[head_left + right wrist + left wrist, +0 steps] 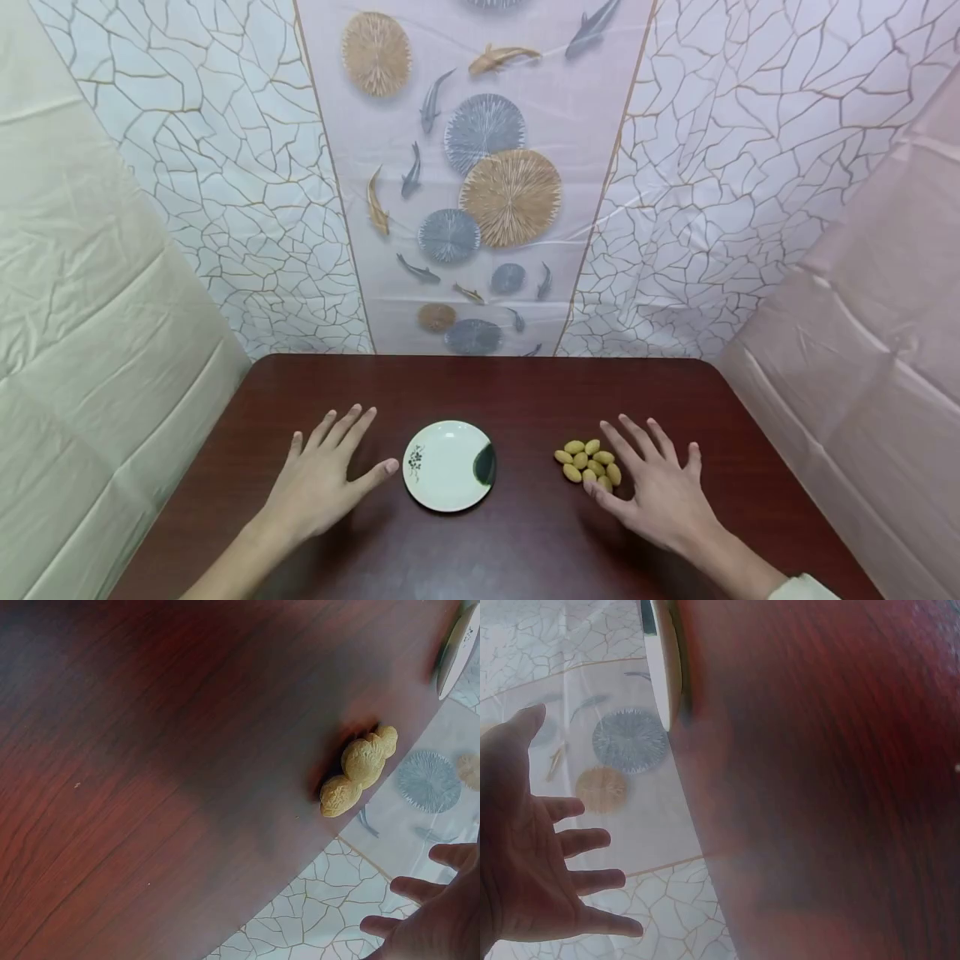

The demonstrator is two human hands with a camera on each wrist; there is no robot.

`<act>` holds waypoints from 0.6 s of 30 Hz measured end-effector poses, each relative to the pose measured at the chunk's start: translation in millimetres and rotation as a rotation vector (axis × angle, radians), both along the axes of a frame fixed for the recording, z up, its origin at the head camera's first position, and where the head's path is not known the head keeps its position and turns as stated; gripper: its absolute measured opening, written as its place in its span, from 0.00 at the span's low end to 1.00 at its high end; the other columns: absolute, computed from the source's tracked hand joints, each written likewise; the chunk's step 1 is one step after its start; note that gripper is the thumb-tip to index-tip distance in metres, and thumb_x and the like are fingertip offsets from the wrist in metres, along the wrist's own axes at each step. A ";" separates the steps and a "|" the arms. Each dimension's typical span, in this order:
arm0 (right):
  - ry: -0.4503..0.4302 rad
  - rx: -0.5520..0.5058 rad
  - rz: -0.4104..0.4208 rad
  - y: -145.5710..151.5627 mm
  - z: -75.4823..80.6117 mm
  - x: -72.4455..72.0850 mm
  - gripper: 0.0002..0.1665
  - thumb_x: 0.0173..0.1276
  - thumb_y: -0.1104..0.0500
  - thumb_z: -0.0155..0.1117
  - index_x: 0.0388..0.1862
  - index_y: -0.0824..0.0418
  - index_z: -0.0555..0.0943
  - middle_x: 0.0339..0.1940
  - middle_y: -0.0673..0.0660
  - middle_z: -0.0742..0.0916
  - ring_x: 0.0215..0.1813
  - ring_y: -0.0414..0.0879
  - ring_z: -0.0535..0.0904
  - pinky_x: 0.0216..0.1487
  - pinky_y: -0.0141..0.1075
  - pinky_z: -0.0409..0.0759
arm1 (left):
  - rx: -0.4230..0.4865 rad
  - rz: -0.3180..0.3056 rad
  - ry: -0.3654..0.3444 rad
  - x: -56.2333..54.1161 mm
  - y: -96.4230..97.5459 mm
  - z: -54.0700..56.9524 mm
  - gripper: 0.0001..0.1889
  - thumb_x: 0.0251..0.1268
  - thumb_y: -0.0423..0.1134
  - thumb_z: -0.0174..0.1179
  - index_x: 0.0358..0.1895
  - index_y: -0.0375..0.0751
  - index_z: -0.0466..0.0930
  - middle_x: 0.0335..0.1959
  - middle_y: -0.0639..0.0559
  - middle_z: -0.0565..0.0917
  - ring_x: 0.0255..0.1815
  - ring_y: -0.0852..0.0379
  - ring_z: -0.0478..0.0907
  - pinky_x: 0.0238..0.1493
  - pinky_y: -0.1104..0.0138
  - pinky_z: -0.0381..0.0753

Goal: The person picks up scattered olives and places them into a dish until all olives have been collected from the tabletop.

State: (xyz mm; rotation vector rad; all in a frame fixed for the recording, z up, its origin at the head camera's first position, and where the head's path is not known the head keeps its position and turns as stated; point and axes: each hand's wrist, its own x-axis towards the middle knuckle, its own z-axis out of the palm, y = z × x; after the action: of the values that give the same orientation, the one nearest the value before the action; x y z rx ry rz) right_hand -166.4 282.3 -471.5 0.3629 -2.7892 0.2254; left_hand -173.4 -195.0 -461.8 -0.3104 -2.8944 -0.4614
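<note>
A small white round plate [448, 492] with a dark green patch and a little black plant motif lies on the table. To its left my left hand [322, 483] is held with fingers spread, the thumb pointing toward the rim. Right of the plate is a cluster of yellow-green, wrinkled olive-like fruits [581, 460], also visible in the right wrist view as a row of fruits [363, 763]. My right hand [660, 492] hovers over the cluster's right side with fingers spread, its thumb hiding part of the nearest fruit. Neither hand holds anything.
The dark red-brown wooden table [480, 392] has rounded far corners. Behind it hangs a patterned cloth [510, 200] with fish and round motifs. Pale cloth walls slope down along the left [97, 292] and right [862, 292] sides.
</note>
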 end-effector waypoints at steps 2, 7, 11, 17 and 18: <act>0.002 0.002 0.002 -0.5 -0.8 0.1 0.55 0.66 0.23 0.72 0.87 0.44 0.71 0.85 0.58 0.76 0.85 0.69 0.66 0.67 0.91 0.59 | 0.001 -0.003 -0.004 -0.1 1.5 -1.7 0.49 0.75 0.81 0.50 0.89 0.57 0.63 0.89 0.47 0.68 0.90 0.32 0.60 0.79 0.19 0.56; -0.002 0.007 0.003 -2.0 -3.4 1.1 0.55 0.65 0.23 0.72 0.86 0.45 0.73 0.83 0.58 0.77 0.84 0.68 0.67 0.67 0.90 0.60 | -0.011 -0.007 -0.011 -0.9 5.4 -6.3 0.49 0.75 0.81 0.51 0.89 0.57 0.63 0.89 0.46 0.68 0.90 0.31 0.60 0.80 0.19 0.55; -0.017 0.006 0.005 -4.0 -6.0 1.2 0.56 0.65 0.22 0.72 0.86 0.44 0.73 0.84 0.58 0.77 0.85 0.68 0.67 0.68 0.90 0.60 | -0.025 -0.007 -0.022 -2.7 9.1 -9.5 0.48 0.75 0.80 0.52 0.89 0.57 0.63 0.89 0.46 0.68 0.90 0.31 0.59 0.80 0.19 0.54; -0.021 0.013 0.008 -7.5 -9.0 0.3 0.56 0.66 0.21 0.71 0.86 0.44 0.73 0.84 0.58 0.77 0.85 0.68 0.67 0.68 0.90 0.60 | -0.033 -0.017 -0.057 -4.8 14.7 -13.5 0.49 0.74 0.81 0.52 0.89 0.56 0.64 0.88 0.46 0.68 0.90 0.30 0.59 0.80 0.18 0.53; -0.021 0.012 0.010 -8.0 -9.5 0.0 0.55 0.66 0.21 0.71 0.86 0.44 0.73 0.84 0.58 0.77 0.85 0.68 0.67 0.68 0.90 0.60 | -0.033 -0.017 -0.060 -5.2 15.5 -14.2 0.49 0.74 0.81 0.52 0.88 0.56 0.65 0.88 0.46 0.68 0.90 0.30 0.59 0.80 0.18 0.53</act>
State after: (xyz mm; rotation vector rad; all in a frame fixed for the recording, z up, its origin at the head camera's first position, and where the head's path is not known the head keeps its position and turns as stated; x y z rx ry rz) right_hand -166.3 274.3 -481.1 0.3792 -2.8111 0.2161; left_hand -178.6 -179.5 -475.9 -0.3326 -2.9620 -0.4338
